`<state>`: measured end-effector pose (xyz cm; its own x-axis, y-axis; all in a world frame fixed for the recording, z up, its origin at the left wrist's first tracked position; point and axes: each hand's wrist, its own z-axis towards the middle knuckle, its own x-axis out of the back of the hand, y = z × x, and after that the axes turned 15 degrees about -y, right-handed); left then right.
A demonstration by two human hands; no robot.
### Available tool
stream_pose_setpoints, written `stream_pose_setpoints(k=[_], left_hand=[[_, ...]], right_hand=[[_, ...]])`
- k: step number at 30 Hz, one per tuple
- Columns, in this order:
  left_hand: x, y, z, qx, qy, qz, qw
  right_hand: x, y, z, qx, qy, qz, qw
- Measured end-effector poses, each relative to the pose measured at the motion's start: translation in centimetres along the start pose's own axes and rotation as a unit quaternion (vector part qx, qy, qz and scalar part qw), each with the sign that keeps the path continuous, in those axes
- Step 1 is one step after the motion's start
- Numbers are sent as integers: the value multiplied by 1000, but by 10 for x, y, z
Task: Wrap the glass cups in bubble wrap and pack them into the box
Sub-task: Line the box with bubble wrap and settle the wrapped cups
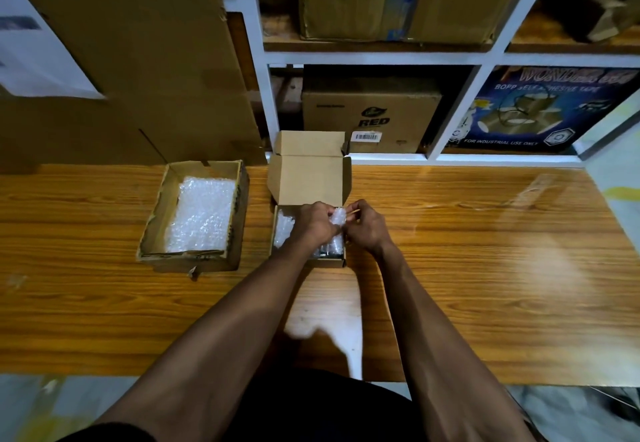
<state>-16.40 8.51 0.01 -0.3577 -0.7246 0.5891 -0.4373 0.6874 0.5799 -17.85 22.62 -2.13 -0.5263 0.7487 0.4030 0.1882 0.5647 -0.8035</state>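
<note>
Over on the left of the wooden counter (pixel 485 233) a worn, open cardboard tray (pixel 152 219) is sitting with a stack of bubble wrap sheets (pixel 204 214) lying flat inside it. Just to its right, near the middle of the counter, the small packing box (pixel 308 178) is standing open, its lid flap tilting back toward the white shelf unit (pixel 381 58) behind; bubble-wrapped pieces (pixel 283 228) are lying along its left inner side, and something dark is showing at its near end, too hidden to make out. The person is reaching both bare arms over the box. The left hand (pixel 317 221) is curling its fingers around a small bubble-wrapped bundle (pixel 338 216), presumably a cup, holding it just above the box's right side, and the right hand (pixel 363 226) is pinching the same bundle from the other side, fingertips meeting the wrap at its top. Further right, cartons are sitting on the shelves, among them a brown box marked RED (pixel 372 114) and a blue tape carton (pixel 540 109)
</note>
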Motion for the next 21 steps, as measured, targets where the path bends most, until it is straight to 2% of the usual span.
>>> stream_pose_setpoints(k=[3,11,21], left_hand=[[-3,5,-1,15,21,26,999],[-1,13,4,41,19,106,993],[-9,12,4,23,22,142,989]], right_hand=[[-1,-4,3,-11,-11,-9,1000],[1,-12,1,-3,7,-58,998],[-1,-9,1,-18,23,28,999]])
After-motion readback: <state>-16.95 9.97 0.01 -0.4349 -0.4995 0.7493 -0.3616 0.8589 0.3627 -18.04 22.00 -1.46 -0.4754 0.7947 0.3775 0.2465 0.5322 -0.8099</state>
